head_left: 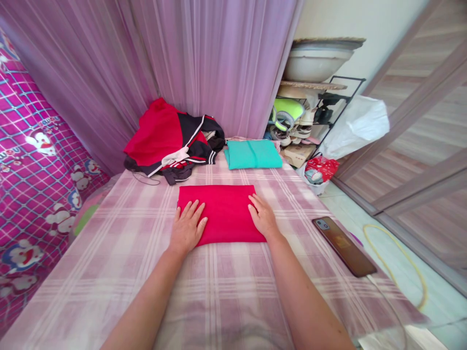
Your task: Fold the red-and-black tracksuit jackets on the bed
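Note:
A red garment (226,214), folded into a flat rectangle, lies on the plaid cloth (120,272) in front of me. My left hand (188,226) rests palm down on its left side, fingers stretched out. On the right edge lies my right hand (262,216), also flat, with its fingers extended. Beyond the red garment, a little to the right, is a folded turquoise cloth (254,154). A loose heap of red and black clothing with white stripes (164,136) sits at the back left.
A phone (345,247) with a white cable lies near the right edge. Purple curtains (219,63) hang behind. A rack with shoes and basins (317,63) stands back right, beside a white bag (359,126). A yellow hose-like loop (425,287) is on the floor. Pink patterned fabric (32,194) hangs left.

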`<move>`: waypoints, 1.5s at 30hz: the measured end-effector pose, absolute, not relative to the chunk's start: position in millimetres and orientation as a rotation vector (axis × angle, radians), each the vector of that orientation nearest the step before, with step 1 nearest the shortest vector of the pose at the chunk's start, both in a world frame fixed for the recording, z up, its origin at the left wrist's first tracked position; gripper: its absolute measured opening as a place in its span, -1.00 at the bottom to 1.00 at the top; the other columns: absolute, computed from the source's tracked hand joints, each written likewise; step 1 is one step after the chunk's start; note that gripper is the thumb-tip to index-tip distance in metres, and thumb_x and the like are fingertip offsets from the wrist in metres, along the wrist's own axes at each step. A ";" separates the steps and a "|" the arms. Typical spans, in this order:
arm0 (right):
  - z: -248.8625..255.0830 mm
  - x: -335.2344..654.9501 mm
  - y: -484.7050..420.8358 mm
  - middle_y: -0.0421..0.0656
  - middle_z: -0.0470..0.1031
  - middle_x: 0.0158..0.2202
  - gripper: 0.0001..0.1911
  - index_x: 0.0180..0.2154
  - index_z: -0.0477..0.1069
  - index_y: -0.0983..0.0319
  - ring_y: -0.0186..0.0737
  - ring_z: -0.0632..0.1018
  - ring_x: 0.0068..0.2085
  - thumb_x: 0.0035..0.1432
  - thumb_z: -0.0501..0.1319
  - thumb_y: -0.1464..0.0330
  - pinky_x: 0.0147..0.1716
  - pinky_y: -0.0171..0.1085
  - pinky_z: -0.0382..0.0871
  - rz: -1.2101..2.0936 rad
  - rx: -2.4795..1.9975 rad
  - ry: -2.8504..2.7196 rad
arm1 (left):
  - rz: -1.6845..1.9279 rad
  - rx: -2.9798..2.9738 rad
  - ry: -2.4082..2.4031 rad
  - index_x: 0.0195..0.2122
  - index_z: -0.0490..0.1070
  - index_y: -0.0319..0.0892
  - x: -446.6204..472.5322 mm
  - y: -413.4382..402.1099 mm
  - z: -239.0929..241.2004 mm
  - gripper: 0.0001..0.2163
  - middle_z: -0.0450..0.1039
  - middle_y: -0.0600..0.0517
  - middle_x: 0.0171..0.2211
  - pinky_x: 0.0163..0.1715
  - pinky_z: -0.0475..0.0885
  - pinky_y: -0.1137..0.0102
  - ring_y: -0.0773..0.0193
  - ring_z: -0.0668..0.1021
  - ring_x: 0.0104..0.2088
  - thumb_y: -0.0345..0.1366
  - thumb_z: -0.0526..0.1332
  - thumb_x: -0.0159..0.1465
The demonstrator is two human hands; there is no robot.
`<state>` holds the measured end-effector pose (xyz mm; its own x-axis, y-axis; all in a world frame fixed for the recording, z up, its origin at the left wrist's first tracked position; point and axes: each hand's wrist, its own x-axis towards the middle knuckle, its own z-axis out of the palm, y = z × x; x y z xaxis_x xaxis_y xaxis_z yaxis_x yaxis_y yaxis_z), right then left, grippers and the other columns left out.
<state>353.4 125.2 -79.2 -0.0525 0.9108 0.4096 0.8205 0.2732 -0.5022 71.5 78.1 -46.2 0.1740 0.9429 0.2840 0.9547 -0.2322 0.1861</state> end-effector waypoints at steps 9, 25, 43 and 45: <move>-36.4 284.9 75.2 -0.05 0.26 0.33 -0.53 0.23 0.33 0.10 -0.03 0.21 0.35 0.33 0.05 0.27 0.34 0.15 -0.15 0.002 -1.462 -2.178 | -0.543 -2.356 -1.928 0.29 0.27 -0.05 75.6 72.6 -43.0 -0.54 0.24 -0.09 0.31 0.31 0.08 -0.05 0.00 0.25 0.33 -0.14 0.00 0.38; -70.4 332.8 83.9 -0.04 0.26 0.32 -0.52 0.22 0.34 0.14 0.00 0.22 0.34 0.33 0.00 0.24 0.28 0.16 0.02 0.046 -1.651 -2.037 | -0.744 -2.339 -1.974 0.26 0.29 -0.20 54.9 67.2 -63.2 -0.52 0.22 -0.13 0.32 0.32 0.13 0.06 0.03 0.19 0.36 -0.13 -0.03 0.38; -104.0 369.0 106.3 0.08 0.58 -0.04 -0.56 -0.16 0.58 0.27 -0.02 0.55 0.00 0.19 0.04 0.17 0.10 -0.03 0.37 0.014 -1.698 -1.470 | -1.019 -1.946 -2.277 -0.24 0.54 -0.16 17.8 74.2 -61.9 -0.62 0.60 -0.12 -0.23 -0.05 0.42 0.15 0.05 0.58 -0.17 -0.05 0.00 0.32; -104.1 369.7 106.1 0.09 0.58 -0.03 -0.57 -0.23 0.60 0.27 -0.01 0.55 0.00 0.19 0.04 0.17 0.11 -0.03 0.37 0.004 -1.726 -1.492 | -1.030 -1.929 -2.293 -0.28 0.53 -0.14 18.3 74.7 -62.3 -0.65 0.60 -0.10 -0.23 -0.04 0.42 0.15 0.05 0.57 -0.17 -0.05 0.03 0.30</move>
